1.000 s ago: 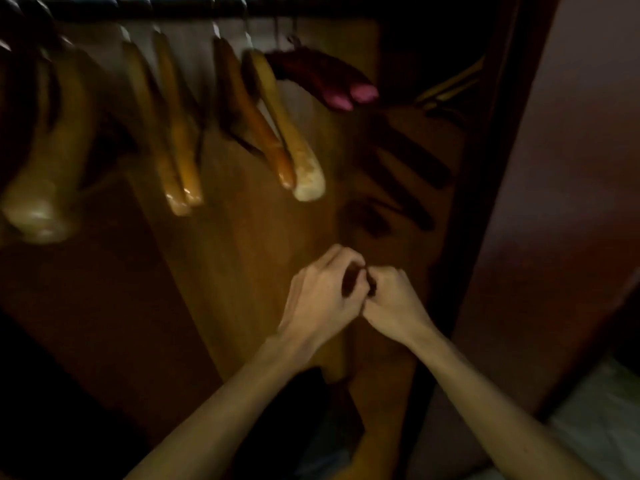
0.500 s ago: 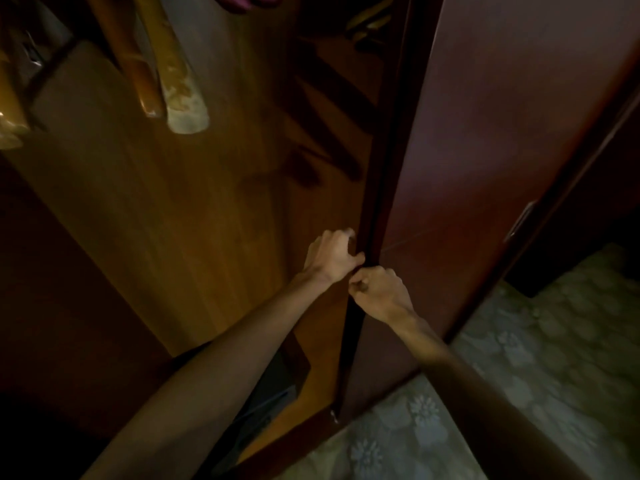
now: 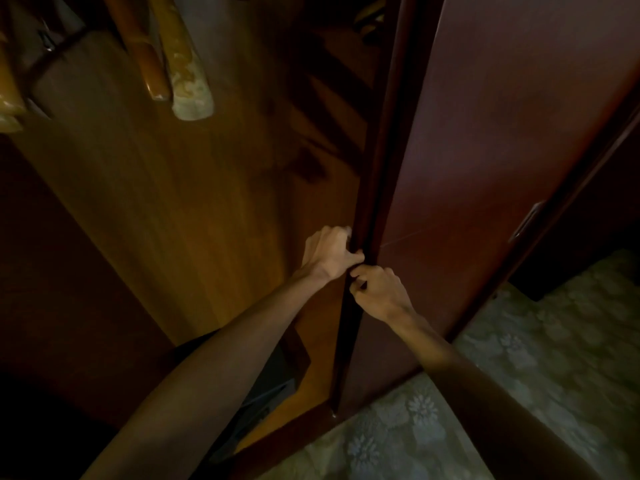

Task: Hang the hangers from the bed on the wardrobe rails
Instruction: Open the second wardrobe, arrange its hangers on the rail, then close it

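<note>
Several wooden hangers hang inside the open wardrobe at the top left; only their lower ends show, an orange-brown hanger [image 3: 152, 64], a pale worn hanger [image 3: 188, 88] and one hanger end at the left edge [image 3: 8, 98]. The rail is out of view above. My left hand [image 3: 327, 254] curls around the inner side of the dark wardrobe door's [image 3: 485, 168] edge. Just below it, my right hand [image 3: 379, 292] is closed on the same edge from the outer side. Neither hand holds a hanger. No bed is in view.
The wardrobe's brown wooden back panel [image 3: 207, 220] fills the middle. A dark box [image 3: 263, 393] sits on the wardrobe floor under my left forearm. A floral-patterned floor [image 3: 519, 358] lies at the lower right. A second door with a handle [image 3: 526, 220] stands to the right.
My view has swung down and to the right, so the rail and most hangers have left the frame. My hands, held together a second ago, now sit on the door edge.
</note>
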Action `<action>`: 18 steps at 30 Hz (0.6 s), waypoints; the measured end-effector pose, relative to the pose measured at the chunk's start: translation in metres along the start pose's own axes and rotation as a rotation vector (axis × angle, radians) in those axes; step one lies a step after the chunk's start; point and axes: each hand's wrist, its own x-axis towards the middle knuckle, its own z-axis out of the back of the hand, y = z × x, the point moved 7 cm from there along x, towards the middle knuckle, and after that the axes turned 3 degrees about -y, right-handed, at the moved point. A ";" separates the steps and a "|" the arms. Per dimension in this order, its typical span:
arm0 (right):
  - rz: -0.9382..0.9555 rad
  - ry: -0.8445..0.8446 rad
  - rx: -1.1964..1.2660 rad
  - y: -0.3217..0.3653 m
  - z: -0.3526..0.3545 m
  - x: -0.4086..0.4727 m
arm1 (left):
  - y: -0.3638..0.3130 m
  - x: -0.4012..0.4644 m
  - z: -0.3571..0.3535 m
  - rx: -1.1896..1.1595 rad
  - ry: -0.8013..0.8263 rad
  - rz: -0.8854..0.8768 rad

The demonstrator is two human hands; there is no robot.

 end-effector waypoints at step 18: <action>0.130 0.198 -0.210 0.027 -0.052 0.025 | 0.069 -0.057 0.038 0.081 0.065 0.105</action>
